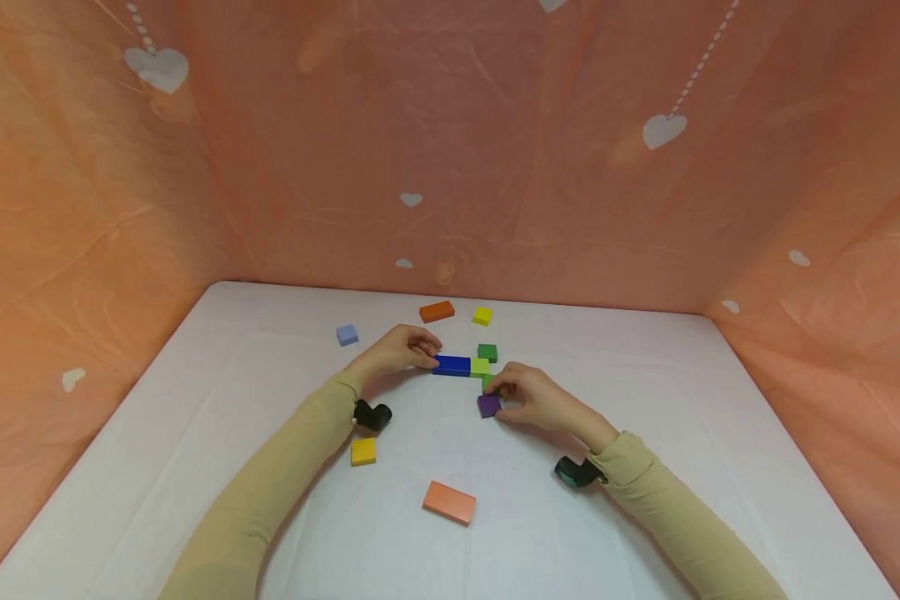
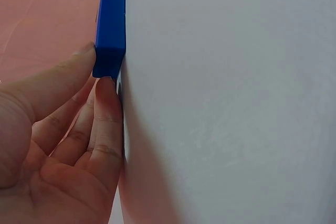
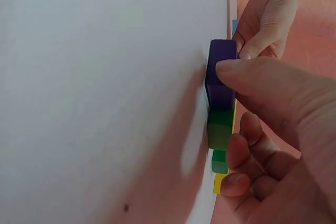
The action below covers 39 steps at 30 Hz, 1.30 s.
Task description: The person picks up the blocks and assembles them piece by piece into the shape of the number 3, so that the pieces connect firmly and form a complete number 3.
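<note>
A long blue block (image 1: 452,366) lies end to end with a lime green block (image 1: 480,367) mid-table. My left hand (image 1: 399,348) holds the blue block's left end, thumb and a fingertip against it in the left wrist view. A dark green block (image 1: 487,352) adjoins the lime block's far side, and another green block (image 3: 221,129) its near side, partly covered by fingers. Below that, my right hand (image 1: 542,398) pinches a purple block (image 1: 488,406). The right thumb (image 3: 247,72) presses on the purple block; its far-side finger contact is partly hidden.
Behind the row lie an orange block (image 1: 437,312) and a yellow block (image 1: 482,316). A light blue block (image 1: 347,335) is beyond my left hand. Nearer are a golden yellow block (image 1: 363,452), beside the left sleeve, and a salmon block (image 1: 449,503). Pink cloth walls surround the white table (image 1: 570,542).
</note>
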Motion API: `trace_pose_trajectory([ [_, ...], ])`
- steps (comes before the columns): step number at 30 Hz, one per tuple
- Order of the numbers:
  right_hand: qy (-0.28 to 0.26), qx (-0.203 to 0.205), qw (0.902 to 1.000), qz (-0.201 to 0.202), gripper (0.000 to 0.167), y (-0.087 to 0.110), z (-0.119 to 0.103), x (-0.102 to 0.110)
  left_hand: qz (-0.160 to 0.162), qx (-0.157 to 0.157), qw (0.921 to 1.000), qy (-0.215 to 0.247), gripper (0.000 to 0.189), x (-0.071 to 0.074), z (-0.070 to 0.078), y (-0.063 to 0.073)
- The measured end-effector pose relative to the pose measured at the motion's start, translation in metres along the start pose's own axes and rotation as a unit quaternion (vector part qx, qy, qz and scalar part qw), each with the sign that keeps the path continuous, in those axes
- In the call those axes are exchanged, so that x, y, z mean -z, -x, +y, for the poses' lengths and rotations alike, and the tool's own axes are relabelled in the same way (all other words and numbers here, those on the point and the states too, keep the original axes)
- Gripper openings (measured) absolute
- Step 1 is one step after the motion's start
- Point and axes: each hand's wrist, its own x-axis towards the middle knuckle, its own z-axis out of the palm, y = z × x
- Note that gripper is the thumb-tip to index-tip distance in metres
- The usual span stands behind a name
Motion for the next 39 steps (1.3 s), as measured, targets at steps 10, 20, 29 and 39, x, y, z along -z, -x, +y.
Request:
trace_pose_trajectory([
  [10,-0.003,-0.002,1.0,0.002,0.03,0.0,0.002,0.0,-0.004,-0.004,1.0,-0.006,0.032,0.001,-0.002,-0.002],
  [20,-0.008,-0.003,1.0,0.002,0.031,0.001,0.001,0.001,-0.003,-0.008,0.9999,-0.01,0.032,0.001,-0.001,-0.001],
  [29,-0.016,0.032,0.9993,0.013,0.03,0.005,-0.002,0.007,0.001,-0.001,0.9999,-0.011,0.032,0.0,-0.001,0.0],
  [39,-0.008,0.046,0.9986,0.026,0.028,0.009,-0.014,0.019,-0.006,-0.007,0.9999,-0.014,0.032,0.001,0.0,-0.002],
])
